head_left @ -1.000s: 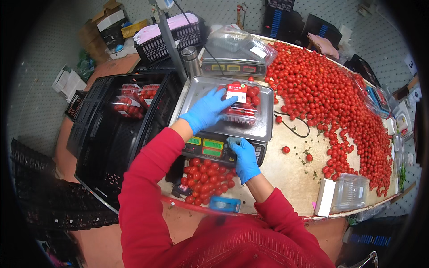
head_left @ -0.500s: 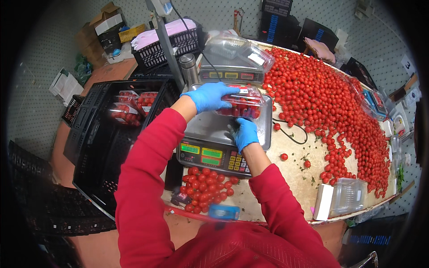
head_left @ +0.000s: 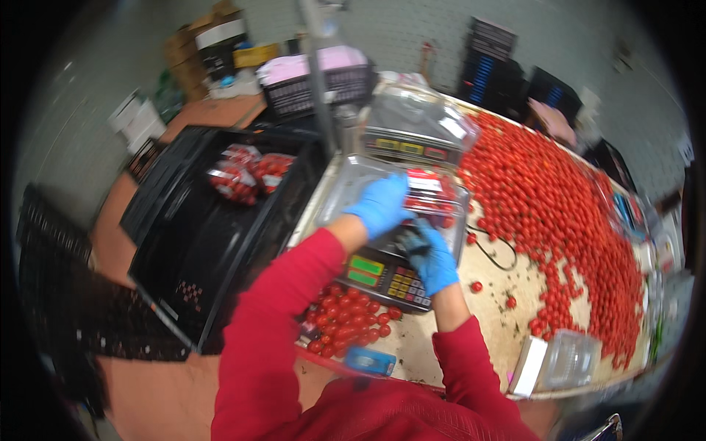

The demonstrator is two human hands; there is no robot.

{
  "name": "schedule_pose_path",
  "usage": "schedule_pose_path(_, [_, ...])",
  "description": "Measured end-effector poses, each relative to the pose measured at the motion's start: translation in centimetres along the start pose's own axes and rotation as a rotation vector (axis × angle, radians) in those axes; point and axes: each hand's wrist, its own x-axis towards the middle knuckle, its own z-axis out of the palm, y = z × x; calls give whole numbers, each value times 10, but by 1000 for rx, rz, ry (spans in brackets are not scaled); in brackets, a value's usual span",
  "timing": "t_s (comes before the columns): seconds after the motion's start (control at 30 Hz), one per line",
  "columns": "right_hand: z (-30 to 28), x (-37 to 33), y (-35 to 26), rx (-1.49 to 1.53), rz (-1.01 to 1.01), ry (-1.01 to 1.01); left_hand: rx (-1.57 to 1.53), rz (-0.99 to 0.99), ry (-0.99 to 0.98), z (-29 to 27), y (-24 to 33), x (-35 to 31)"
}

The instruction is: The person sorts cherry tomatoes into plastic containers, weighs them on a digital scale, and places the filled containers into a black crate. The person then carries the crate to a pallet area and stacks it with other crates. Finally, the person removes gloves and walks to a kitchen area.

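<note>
A clear plastic clamshell box (head_left: 432,189) of cherry tomatoes, with a white and red label on its lid, is over the metal tray (head_left: 332,192) of a weighing scale. My left hand (head_left: 381,206), in a blue glove, grips the box at its left end. At the box's near side is my gloved right hand (head_left: 434,259), its dark-stained fingertips curled toward the left. Motion blur hides whether those fingers grip the box. Below them is the scale's keypad (head_left: 407,285) beside green displays (head_left: 365,270).
Left of the scale stands a black crate (head_left: 213,257) with filled tomato boxes (head_left: 246,173). Loose cherry tomatoes (head_left: 544,198) cover the table's right side; a smaller pile (head_left: 346,320) lies before the scale. Empty clear boxes (head_left: 408,110) sit on a second scale (head_left: 404,147) behind.
The whole view has shifted, with the scene now further right and lower. My left hand has moved from over the lid to the box's left end. My right hand stays at the near side.
</note>
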Motion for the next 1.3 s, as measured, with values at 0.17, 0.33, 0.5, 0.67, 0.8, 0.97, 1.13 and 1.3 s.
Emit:
schedule_pose_path(0.17, [0,21,-17,192,-163,250,28,-156,57,29,57,-18])
schedule_pose_path(0.33, [-6,28,-35,12,-126,241,-183,-124,142,21,89,-77])
schedule_pose_path(0.5, [-13,37,-39,52,-182,214,-252,-188,242,7,105,-190])
schedule_pose_path(0.67, [-30,49,-39,23,-150,248,-238,-495,236,6,142,-308])
schedule_pose_path(0.8, [-43,54,-42,-2,-143,202,-246,-671,239,23,194,-371])
schedule_pose_path(0.97, [-46,54,-45,-110,0,170,-388,-715,144,56,223,-396])
schedule_pose_path(1.13, [-31,46,-31,-370,-19,148,-445,-639,143,57,211,-411])
schedule_pose_path(1.3, [-16,17,-1,-722,-20,26,-241,-661,229,36,195,-459])
